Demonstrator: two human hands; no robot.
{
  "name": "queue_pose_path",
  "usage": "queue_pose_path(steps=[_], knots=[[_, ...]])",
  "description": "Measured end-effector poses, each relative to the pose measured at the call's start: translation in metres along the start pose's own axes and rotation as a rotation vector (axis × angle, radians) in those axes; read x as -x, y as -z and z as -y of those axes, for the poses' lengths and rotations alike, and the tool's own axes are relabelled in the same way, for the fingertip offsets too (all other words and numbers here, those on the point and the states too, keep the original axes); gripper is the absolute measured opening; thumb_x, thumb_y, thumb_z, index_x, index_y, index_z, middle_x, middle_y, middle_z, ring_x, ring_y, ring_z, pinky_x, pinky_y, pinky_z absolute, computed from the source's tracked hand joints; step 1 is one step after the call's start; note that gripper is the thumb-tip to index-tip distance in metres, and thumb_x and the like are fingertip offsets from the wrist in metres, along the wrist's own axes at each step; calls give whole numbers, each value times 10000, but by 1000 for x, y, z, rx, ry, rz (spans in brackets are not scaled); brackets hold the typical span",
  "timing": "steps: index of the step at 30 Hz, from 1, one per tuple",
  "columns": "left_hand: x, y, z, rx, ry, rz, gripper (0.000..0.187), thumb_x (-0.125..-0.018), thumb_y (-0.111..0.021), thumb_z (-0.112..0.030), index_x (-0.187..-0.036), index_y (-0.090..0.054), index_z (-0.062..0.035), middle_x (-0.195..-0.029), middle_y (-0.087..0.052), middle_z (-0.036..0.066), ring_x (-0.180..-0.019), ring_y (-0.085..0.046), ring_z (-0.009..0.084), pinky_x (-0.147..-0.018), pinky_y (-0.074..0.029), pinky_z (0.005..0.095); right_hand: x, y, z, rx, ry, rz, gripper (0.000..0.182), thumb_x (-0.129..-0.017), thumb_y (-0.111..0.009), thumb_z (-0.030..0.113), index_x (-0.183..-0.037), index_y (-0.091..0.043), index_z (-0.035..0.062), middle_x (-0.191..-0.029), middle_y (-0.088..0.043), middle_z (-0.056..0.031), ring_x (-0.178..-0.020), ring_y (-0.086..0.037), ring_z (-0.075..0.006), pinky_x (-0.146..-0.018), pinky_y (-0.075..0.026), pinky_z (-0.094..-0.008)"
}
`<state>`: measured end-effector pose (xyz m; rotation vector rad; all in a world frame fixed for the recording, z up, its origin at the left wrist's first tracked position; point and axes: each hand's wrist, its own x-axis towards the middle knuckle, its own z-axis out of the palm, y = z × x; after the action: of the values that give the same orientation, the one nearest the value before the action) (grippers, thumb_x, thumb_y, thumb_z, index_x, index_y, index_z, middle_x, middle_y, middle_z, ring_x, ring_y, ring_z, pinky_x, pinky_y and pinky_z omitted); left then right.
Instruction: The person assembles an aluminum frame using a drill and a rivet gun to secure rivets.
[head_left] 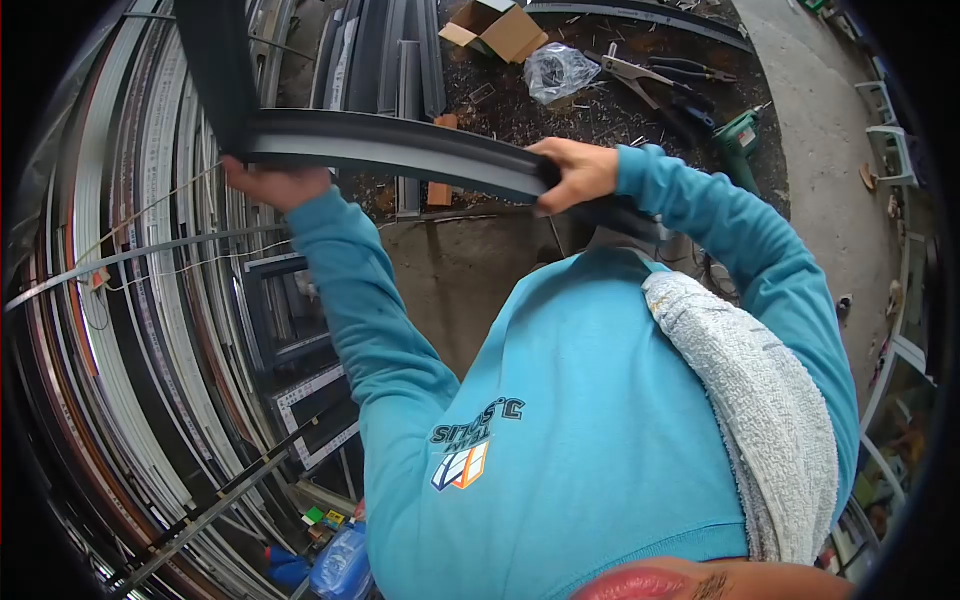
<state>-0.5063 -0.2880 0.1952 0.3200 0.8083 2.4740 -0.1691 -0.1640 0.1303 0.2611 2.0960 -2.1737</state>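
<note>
A dark grey aluminium profile frame (390, 150) is held up in front of my chest. One bar runs across between my hands, and another rises from its left corner to the top of the view. My left hand (278, 186) is closed at that corner, its fingertips partly hidden behind the metal. Toward the other end of the crossing bar, my right hand (578, 172) wraps round the profile, thumb underneath on the near side. Below the right wrist, a dark part lies in shadow, and I cannot make out whether it belongs to the frame.
On the dark workbench (490, 95) lie an open cardboard box (495, 32), a crumpled plastic bag (560, 72), locking pliers (640, 72), black-handled pliers (695, 70) and a green power tool (740, 135). Long profiles (150, 130) fill a rack on the left. A white towel (760, 400) hangs over my shoulder.
</note>
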Motion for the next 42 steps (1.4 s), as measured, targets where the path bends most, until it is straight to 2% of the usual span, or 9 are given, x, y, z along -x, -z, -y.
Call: queue_pose_path(steps=[5, 13, 19, 23, 31, 35, 39, 40, 42], knots=[[14, 70, 11, -95, 365, 498, 488, -793, -739, -212, -1228, -584, -55, -1212, -643, 87, -1114, -614, 222, -983, -487, 402, 76, 3, -23, 222, -143, -261, 699, -672, -778, 219, -1237, -525, -105, -1072, -643, -180, -1000, -610, -232, -885, -493, -334], [-1, 67, 11, -969, 601, 941, 501, -700, -792, -29, -1165, -604, -25, -1158, -638, 91, -1040, -609, 189, -912, -477, 344, 139, 8, 3, 468, -233, -279, 620, -594, -690, 168, -1134, -587, -118, -860, -674, -209, -749, -662, -251, -733, -552, -330], [9, 32, 54, -1510, 7, 1435, 468, -670, -808, -69, -1089, -603, -32, -1101, -572, 52, -993, -572, 162, -893, -483, 319, 150, 21, -37, 918, -152, -403, 688, -611, -737, 210, -1218, -566, -64, -962, -663, -229, -869, -648, -381, -821, -523, -428], [26, 62, 82, -1312, 366, 1158, 532, -681, -786, -57, -1156, -546, -59, -1046, -574, 60, -989, -576, 161, -889, -484, 311, 144, 30, -56, 912, -295, -369, 692, -632, -753, 238, -1242, -556, -25, -959, -639, -206, -876, -644, -361, -806, -524, -423], [47, 80, 125, -1254, 190, 1107, 568, -726, -821, -110, -1187, -493, -62, -1097, -566, 100, -979, -604, 172, -872, -499, 306, 143, 55, -89, 881, -343, -330, 744, -655, -760, 259, -1312, -510, 16, -979, -623, -180, -860, -645, -344, -784, -529, -423], [68, 111, 140, -1639, 166, 723, 616, -698, -848, -104, -1179, -470, -36, -1075, -566, 121, -1048, -591, 183, -904, -490, 317, 140, 78, -104, 883, -355, -284, 757, -665, -760, 269, -1330, -501, 17, -991, -620, -179, -866, -646, -345, -788, -531, -421], [95, 216, 158, -2457, 17, 789, 611, -807, -714, -467, -1250, -598, -62, -1261, -608, 183, -1172, -574, 333, -1001, -439, 421, 139, 88, -129, 844, -325, -244, 745, -675, -758, 283, -1321, -508, 9, -999, -620, -184, -879, -647, -346, -796, -532, -420], [94, 218, 161, -2413, 284, 628, 615, -821, -620, -578, -1217, -658, -110, -1332, -572, 165, -1211, -524, 392, -1071, -366, 419, 138, 87, -132, 819, -335, -233, 741, -677, -758, 287, -1317, -512, 7, -1001, -621, -185, -882, -648, -347, -798, -532, -420], [94, 220, 165, -2444, 190, 611, 582, -813, -644, -547, -1197, -669, -111, -1296, -599, 157, -1199, -540, 374, -1067, -368, 404, 133, 90, -134, 784, -349, -224, 733, -680, -757, 295, -1308, -520, 2, -1006, -624, -187, -888, -648, -349, -802, -532, -419]])
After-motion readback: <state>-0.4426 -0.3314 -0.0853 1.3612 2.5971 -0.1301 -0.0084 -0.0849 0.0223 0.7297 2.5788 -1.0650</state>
